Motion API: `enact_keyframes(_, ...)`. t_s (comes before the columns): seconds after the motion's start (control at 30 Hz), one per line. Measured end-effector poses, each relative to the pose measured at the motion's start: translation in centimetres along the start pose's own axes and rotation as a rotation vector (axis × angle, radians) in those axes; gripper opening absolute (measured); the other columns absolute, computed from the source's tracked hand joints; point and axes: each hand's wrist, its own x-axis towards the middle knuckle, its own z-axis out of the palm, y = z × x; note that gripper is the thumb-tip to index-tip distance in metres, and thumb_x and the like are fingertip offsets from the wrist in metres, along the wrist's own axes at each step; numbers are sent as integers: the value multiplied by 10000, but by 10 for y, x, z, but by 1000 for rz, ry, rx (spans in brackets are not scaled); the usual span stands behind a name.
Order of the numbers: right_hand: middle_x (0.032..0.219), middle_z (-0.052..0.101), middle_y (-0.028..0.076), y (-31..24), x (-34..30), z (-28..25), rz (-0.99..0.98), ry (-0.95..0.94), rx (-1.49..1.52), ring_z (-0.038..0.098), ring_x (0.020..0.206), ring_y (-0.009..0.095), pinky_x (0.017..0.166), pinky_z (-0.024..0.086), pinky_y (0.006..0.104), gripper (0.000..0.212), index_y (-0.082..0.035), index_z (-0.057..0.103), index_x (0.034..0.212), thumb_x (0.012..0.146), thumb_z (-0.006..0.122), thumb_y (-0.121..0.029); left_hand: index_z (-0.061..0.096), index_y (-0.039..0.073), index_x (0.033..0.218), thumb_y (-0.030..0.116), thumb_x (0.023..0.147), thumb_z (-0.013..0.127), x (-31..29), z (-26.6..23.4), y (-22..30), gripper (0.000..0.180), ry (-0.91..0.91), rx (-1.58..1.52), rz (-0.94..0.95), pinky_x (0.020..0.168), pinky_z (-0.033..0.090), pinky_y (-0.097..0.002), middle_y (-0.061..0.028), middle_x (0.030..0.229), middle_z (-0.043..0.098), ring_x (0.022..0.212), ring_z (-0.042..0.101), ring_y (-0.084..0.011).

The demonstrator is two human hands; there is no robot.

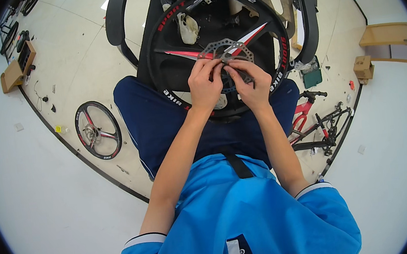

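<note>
A black three-spoke bicycle wheel (pixel 152 58) with red and white spoke accents lies across my thighs and the seat of a black chair. A perforated metal brake disc (pixel 249 51) sits over its hub. My left hand (pixel 203 86) is at the middle of the disc, thumb and fingertips pinched together. Facing it, my right hand (pixel 255 86) is closed in a pinch too, its fingertips almost touching the left ones. Whatever small part lies between the fingertips is hidden. Something dark shows beneath my right palm, too covered to name.
Chair armrests (pixel 114 25) flank the wheel. A clear plastic bag (pixel 188 28) lies on the seat, seen through the spokes. Another wheel (pixel 79 127) is on the floor at left. Red (pixel 302 115) and black bicycle frames (pixel 320 123) lie at right, near a green case (pixel 312 79).
</note>
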Motion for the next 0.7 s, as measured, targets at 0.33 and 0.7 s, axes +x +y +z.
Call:
enact_keyframes(0.33, 970, 778, 131, -12, 10, -10, 39, -77, -80, 771, 854, 226, 791, 604, 298, 167, 23, 756, 996, 839, 811, 14, 756, -9, 1046, -49, 885, 715, -1, 0, -9, 171, 11, 108, 193, 645, 548, -316, -113, 924, 671, 747, 672, -229)
enact_keyframes(0.7, 971, 749, 128, -9, 12, -7, -118, -136, -135, 747, 858, 304, 735, 605, 352, 163, -2, 711, 999, 853, 783, -1, 768, 10, 1078, -90, 818, 722, 2, -2, -8, 282, -32, 179, 280, 670, 557, -335, -108, 932, 671, 780, 689, -260)
